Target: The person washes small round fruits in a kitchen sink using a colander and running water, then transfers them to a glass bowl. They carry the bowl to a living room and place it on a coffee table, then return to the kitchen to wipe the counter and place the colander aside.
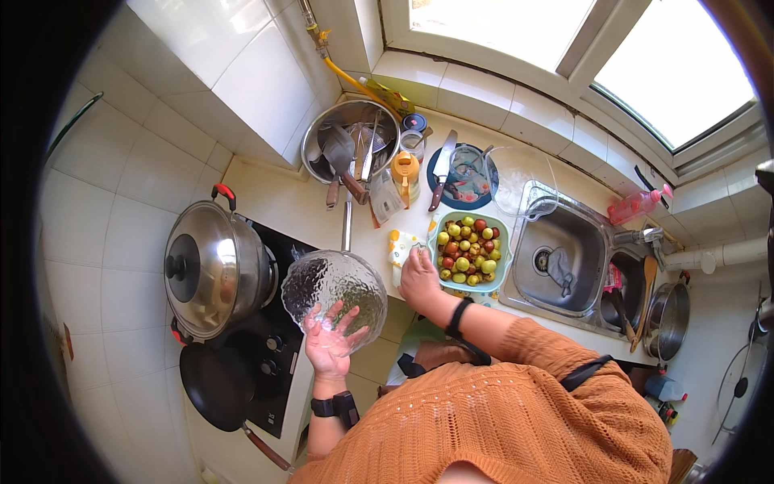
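A clear textured bowl (338, 290) rests on the spread fingers and palm of my left hand (329, 342), near the stove's edge. Behind it shows a long metal handle (347, 227). My right hand (419, 279) is at the left rim of a pale green basket (509, 254) filled with green and reddish jujubes (468, 248); its fingertips are bunched over a patterned cloth (402, 245). Whether those fingers pinch the cloth, the rim or something small cannot be made out.
A lidded steel pot (208, 266) and a black frying pan (217, 387) are at the left. Farther back are a steel bowl of utensils (314, 118), a yellow-lidded jug (405, 172), a knife (446, 158) on a blue plate (438, 196) and a clear container (541, 175). A sink (580, 230) lies right.
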### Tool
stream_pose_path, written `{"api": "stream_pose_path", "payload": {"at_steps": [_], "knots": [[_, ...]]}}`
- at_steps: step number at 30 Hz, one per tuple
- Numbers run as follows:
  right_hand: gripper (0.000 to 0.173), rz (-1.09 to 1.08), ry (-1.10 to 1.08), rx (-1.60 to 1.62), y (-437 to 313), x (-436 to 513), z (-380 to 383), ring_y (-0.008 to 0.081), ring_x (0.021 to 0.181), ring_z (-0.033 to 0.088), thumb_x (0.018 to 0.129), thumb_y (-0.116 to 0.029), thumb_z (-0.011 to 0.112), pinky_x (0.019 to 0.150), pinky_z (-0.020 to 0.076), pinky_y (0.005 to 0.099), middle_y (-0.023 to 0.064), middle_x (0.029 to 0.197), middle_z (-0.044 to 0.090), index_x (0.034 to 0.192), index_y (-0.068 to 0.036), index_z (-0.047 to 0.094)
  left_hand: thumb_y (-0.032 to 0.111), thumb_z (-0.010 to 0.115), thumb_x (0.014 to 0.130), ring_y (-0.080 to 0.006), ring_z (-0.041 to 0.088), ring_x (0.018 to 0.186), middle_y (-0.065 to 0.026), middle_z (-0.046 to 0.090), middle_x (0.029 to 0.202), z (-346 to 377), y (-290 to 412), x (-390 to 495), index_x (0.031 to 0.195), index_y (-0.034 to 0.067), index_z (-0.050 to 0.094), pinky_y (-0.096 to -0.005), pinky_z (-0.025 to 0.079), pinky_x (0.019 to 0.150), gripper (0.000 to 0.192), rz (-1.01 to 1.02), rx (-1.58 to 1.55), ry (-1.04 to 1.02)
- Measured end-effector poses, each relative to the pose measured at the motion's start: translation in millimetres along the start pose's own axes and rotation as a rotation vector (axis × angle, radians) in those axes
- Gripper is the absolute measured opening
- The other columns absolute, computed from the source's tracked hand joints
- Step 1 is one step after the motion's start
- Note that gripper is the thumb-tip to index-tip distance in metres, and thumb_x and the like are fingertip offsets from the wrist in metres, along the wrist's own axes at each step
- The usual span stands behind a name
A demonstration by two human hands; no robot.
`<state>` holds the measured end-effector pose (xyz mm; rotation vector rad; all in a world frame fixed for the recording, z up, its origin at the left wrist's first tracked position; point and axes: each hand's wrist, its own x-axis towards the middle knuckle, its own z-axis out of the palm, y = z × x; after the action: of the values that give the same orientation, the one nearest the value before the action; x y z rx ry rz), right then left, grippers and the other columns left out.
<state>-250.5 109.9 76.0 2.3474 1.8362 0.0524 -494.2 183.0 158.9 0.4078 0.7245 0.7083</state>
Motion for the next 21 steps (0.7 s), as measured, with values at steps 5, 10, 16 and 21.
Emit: {"api": "stream_pose_path", "payload": {"at_steps": [5,10,16,21], "knots": [[0.023,0.025,0.129,0.498,10,29,31,0.0360,0.120,0.056,0.093,-0.018,0.065,0.105,0.0442,0.0470,0.0142,0.109,0.067,0.104,0.000,0.074,0.030,0.061,0.097,-0.0499,0.061,0.130,-0.0199,0.059,0.140,-3,14,-7,0.169,0.030,0.017,-0.0736,0.062,0.087,0.084,0.071,-0.021,-0.065],[0.021,0.428,0.083,1.441,71,-5,10,0.0227,0.092,0.065,0.101,-0.018,0.068,0.085,0.0524,0.0362,0.0136,0.099,0.070,0.110,0.000,0.071,0.029,0.060,0.092,-0.0500,0.064,0.125,-0.0198,0.061,0.135,-3,23,-4,0.172,0.033,0.007,-0.0731,0.063,0.085,0.096,0.073,0.004,-0.052],[0.013,0.270,0.100,1.335,66,-19,-7,0.0354,0.086,0.069,0.101,-0.012,0.065,0.080,0.0549,0.0421,0.0182,0.098,0.073,0.107,-0.002,0.069,0.029,0.058,0.089,-0.0504,0.065,0.123,-0.0196,0.061,0.133,3,15,7,0.171,0.033,0.014,-0.0725,0.063,0.084,0.093,0.049,0.039,-0.033],[0.014,0.035,0.353,1.220,36,-12,-28,0.0376,0.093,0.068,0.103,-0.011,0.064,0.083,0.0558,0.0417,0.0205,0.101,0.071,0.111,0.000,0.062,0.031,0.058,0.091,-0.0515,0.063,0.125,-0.0205,0.063,0.133,7,-1,0,0.171,0.034,0.014,-0.0749,0.061,0.086,0.091,0.080,-0.004,-0.017]]}}
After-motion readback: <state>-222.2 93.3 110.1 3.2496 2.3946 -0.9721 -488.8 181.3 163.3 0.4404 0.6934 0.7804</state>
